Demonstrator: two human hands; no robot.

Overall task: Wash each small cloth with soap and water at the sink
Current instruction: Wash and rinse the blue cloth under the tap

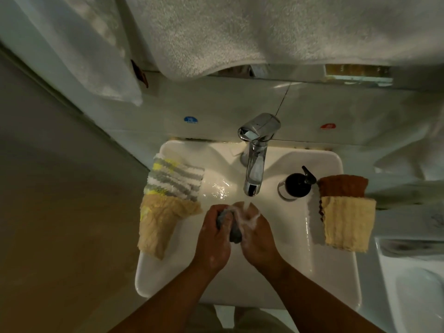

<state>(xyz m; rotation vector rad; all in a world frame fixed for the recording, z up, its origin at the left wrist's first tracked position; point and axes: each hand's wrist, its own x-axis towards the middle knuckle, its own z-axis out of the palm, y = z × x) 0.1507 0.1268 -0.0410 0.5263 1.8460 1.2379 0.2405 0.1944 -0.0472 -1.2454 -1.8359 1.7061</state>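
Two hands meet over the middle of the white sink (336, 260), both wrapped around one small grey cloth (235, 234) that is bunched into a wad between them. The left hand (216, 233) has a tight grip, its fingers curled over the cloth's upper end, and the right hand (255, 233) presses in from the other side with its fingers folded round the same wad; white suds cling to both hands. A thin stream of water (247, 203) runs from the chrome tap (254, 164) straight onto the cloth and the fingertips. On the sink's left rim lies a fluffy striped cloth (175, 179) in grey, white and yellow, with a beige cloth (161, 222) overlapping its near edge and hanging partly over the side. On the right rim a brown cloth (342, 186) sits behind a pale yellow cloth (348, 224), the two touching. A black soap pump (298, 183) stands between the tap and the brown cloth. A large white towel (240, 32) hangs above the sink.
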